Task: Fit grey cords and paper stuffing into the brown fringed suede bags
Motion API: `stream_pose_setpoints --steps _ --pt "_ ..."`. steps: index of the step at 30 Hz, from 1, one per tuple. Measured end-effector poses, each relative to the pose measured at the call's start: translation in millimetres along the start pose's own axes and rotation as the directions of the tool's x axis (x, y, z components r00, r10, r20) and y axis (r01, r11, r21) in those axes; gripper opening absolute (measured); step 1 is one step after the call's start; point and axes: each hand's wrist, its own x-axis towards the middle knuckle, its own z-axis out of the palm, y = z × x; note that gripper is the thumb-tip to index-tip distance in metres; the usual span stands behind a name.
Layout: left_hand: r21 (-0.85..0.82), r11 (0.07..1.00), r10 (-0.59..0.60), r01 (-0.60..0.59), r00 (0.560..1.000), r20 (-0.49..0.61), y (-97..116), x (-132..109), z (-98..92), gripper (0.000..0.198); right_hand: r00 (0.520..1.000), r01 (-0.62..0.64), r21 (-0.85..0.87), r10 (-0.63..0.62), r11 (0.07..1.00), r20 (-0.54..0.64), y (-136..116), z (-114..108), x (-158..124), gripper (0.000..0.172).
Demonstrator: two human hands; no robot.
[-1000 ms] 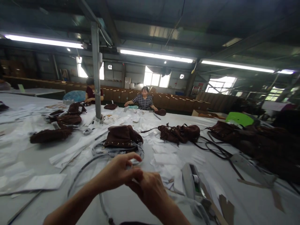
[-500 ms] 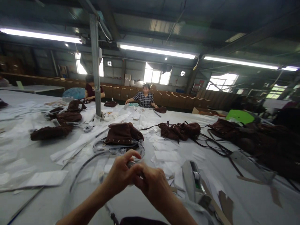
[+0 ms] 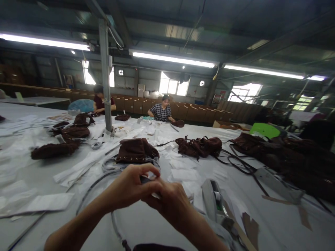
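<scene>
My left hand [image 3: 132,183] and my right hand [image 3: 170,197] meet in front of me, fingers closed on a dark grey strap [image 3: 144,180]. Fingers cover most of the gripped part. A loop of strap in what looks like clear wrapping [image 3: 115,225] runs down to a dark bag [image 3: 157,247] at the bottom edge, which is mostly cut off. Just beyond my hands a brown drawstring bag [image 3: 132,150] with metal eyelets rests on the table. A grey tape dispenser [image 3: 209,195] stands to the right of my right hand.
White paper sheets [image 3: 49,202] litter the table. More brown bags [image 3: 200,146] lie ahead, with a dark pile [image 3: 293,157] at right. A metal post [image 3: 106,87] rises at the left. Two people [image 3: 161,111] work across the table. A green panel [image 3: 264,130] stands at right.
My left wrist and forearm have shifted left and flattened, and the fingers of both hands remain together on the strap. More of the lower strap loop shows. The view has moved slightly.
</scene>
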Motion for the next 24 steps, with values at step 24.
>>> stream_pose_setpoints --steps 24 --pt "-0.390 0.906 -0.018 -0.164 0.905 -0.425 -56 14 38.8 0.034 0.981 -0.129 -0.238 0.089 0.963 -0.172 26 36 -13 0.028"
